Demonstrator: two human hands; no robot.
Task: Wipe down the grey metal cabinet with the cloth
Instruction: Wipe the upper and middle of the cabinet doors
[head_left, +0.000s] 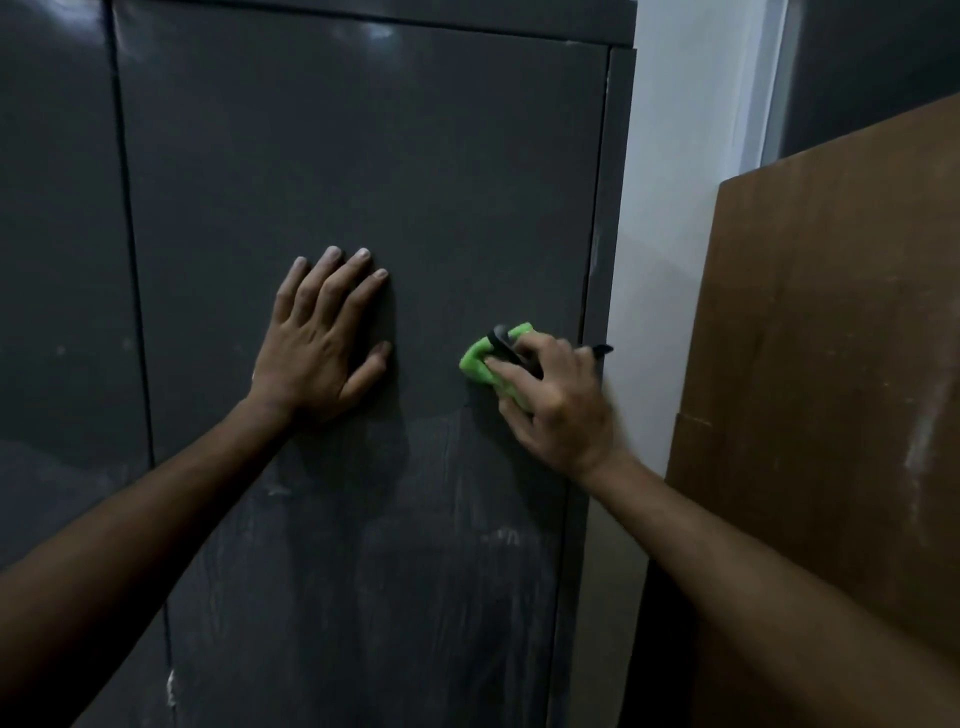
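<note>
The grey metal cabinet (363, 156) fills the left and middle of the head view, its right door facing me. My left hand (322, 338) presses flat on that door with straight fingers. To its right, my right hand (556, 400) grips a bunched green cloth (480, 364) and holds it against the door near its right edge. A dark door handle (506, 345) pokes out between the cloth and my fingers. Pale wipe streaks mark the door below both hands.
A white wall (680, 208) runs beside the cabinet's right side. A large brown board (831, 364) leans at the far right, close to my right forearm. A second cabinet door (57, 260) lies to the left.
</note>
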